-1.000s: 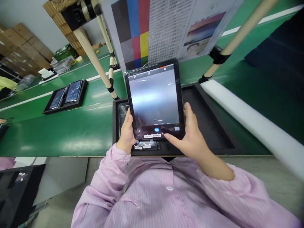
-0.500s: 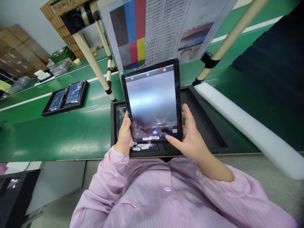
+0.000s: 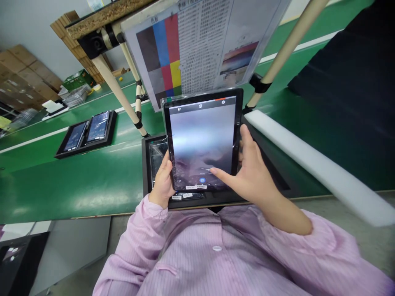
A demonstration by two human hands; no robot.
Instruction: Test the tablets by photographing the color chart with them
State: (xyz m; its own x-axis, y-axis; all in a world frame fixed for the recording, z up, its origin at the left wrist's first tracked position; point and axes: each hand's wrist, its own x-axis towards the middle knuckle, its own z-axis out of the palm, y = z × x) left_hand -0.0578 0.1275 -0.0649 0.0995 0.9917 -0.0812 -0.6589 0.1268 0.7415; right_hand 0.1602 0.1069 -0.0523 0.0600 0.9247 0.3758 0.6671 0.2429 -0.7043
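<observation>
Upright before me, leaning back a little, is a black-framed tablet point(image 3: 203, 135). Its lit screen shows a blurred grey-purple picture with a blue round button and icons near the bottom, and small white labels stick to the lower bezel. My left hand point(image 3: 163, 181) grips the lower left edge, thumb in front and the other fingers hidden behind. My right hand point(image 3: 251, 168) is around the right edge, fingers at the side and partly behind, with the thumb stretched over the lower screen. Below sits a black tray point(image 3: 146, 164), where another tablet point(image 3: 158, 154) in clear film lies partly covered.
Behind the tablet a printed chart point(image 3: 197, 45) with colour blocks hangs from a pipe frame point(image 3: 119, 92). A white foam bar point(image 3: 317, 166) slants across the right side. On the green bench point(image 3: 101, 176), a second black tray point(image 3: 61, 153) holds two tablets at the left.
My right thumb has shifted from the lower bezel up onto the lower screen. The tablet sits slightly lower and farther right in view, and the screen picture has changed a little.
</observation>
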